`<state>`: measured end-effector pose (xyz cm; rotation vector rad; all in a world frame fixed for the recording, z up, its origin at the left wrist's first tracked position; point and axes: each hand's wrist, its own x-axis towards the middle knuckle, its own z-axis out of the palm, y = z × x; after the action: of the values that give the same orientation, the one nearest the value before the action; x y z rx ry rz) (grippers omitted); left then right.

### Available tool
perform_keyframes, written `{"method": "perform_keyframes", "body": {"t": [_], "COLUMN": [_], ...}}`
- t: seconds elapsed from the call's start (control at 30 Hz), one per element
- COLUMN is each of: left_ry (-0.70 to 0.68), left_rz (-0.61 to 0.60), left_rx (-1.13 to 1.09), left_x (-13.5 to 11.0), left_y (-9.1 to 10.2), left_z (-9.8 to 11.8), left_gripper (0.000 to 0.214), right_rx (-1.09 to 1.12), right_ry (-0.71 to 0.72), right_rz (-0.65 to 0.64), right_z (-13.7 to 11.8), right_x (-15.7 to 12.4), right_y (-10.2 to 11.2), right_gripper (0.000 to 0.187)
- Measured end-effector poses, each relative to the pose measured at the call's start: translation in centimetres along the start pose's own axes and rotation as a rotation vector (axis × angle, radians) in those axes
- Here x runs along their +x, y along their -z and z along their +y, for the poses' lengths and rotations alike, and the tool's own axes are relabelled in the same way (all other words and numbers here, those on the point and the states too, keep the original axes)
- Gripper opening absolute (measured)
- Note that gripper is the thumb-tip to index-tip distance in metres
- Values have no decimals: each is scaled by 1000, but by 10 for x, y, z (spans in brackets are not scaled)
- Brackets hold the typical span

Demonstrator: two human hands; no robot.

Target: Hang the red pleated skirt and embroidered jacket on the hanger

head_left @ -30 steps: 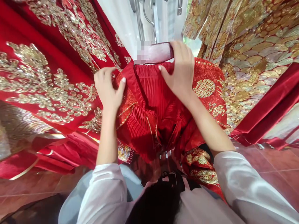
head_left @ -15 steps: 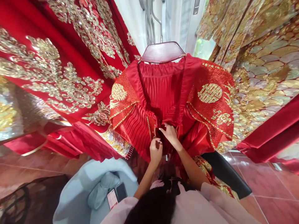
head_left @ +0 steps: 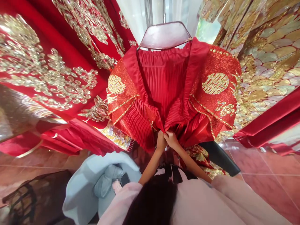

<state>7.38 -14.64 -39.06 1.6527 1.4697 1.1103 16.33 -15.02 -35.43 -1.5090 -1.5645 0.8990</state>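
Observation:
A red pleated garment (head_left: 161, 81) with gold-trimmed, embroidered shoulder pieces hangs in front of me on a hanger (head_left: 166, 36). At its front, below the neckline, my left hand (head_left: 161, 140) and my right hand (head_left: 172, 139) meet side by side. Both are closed on the garment's front edges, drawing them together at the middle. My fingertips are partly hidden in the red cloth, so the exact fastening they touch does not show. A gold round emblem (head_left: 215, 83) sits on the shoulder piece at right, and another emblem (head_left: 116, 84) at left.
Left hangs a red curtain-like cloth (head_left: 77, 18) with gold beading; right, a gold scale-patterned garment (head_left: 276, 50). A light blue chair (head_left: 79, 190) holds a grey cushion (head_left: 107, 179) and a dark phone (head_left: 125, 179). A black bench end (head_left: 222, 159) stands at right.
My hands have come together and taken hold of the front edges, which are now drawn closer and pulled toward me. The view has shifted, so the garment appears higher and larger.

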Motion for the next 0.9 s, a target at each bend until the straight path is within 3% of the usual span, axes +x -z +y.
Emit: {"method": "perform_keyframes", "body": {"t": [0.17, 0.4, 0.7, 0.9], "left_ry": [13, 58, 40, 7], "left_rz": [-137, -175, -279, -364], "left_rx": [60, 146, 224, 282], "left_x": [-6, -24, -33, -25], "left_y": [10, 9, 21, 26], "left_z": [-16, -16, -9, -6], "left_gripper": [11, 12, 17, 10], "right_rx": [248, 353, 353, 420], "right_ry": [-42, -146, -125, -214], "right_rz": [-123, -54, 6, 37], "right_z": [9, 10, -4, 0], "right_x": [-6, -12, -21, -19], "right_y": [6, 4, 9, 8], "right_gripper": [31, 37, 28, 54]}}
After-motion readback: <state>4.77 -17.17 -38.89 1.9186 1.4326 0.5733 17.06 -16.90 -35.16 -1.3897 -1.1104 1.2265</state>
